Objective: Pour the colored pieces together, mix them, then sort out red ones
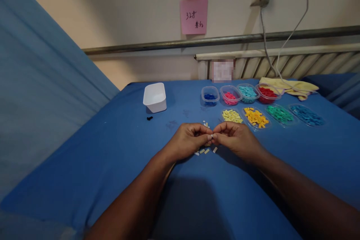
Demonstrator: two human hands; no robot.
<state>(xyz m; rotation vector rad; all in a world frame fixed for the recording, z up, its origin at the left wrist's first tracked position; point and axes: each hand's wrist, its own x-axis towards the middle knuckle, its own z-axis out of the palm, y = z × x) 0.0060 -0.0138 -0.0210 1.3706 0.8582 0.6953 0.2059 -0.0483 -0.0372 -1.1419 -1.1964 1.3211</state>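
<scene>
My left hand (189, 139) and my right hand (239, 139) meet over the middle of the blue-covered table (118, 172). Thumbs and forefingers of both pinch a small white piece (212, 135), mostly covered by the fingertips, so its exact shape cannot be made out. Under and around the hands lie several small flat white and pale yellow pieces (215, 150), partly hidden by the fingers. A few more small pieces (206, 124) lie just beyond the fingertips.
Clear tubs hold small pieces in dark blue (209, 97), pink (230, 98), light blue (248, 93), red (267, 94), pale yellow (232, 116), orange (256, 117), green (279, 114) and teal (307, 115). A white container (155, 98), black pieces (149, 118) and a yellow cloth (292, 86) lie nearby.
</scene>
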